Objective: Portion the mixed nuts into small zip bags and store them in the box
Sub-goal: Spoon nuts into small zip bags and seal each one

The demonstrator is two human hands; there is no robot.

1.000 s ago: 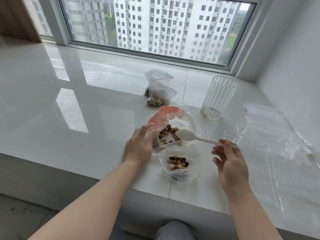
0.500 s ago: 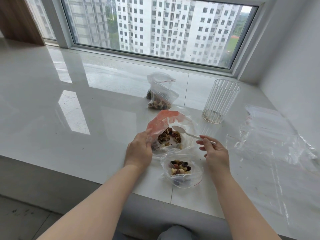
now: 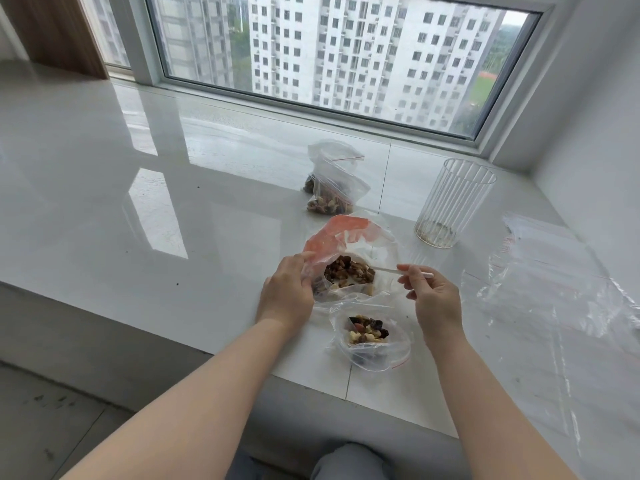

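Clear zip bag (image 3: 372, 344) holds nuts (image 3: 367, 329) (mouth open).

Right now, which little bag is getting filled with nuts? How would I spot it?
Find the big red-topped nut bag between the hands. The small zip bag lies just in front, nearest the ledge edge. Unlike the two bags near the window, it gapes open.
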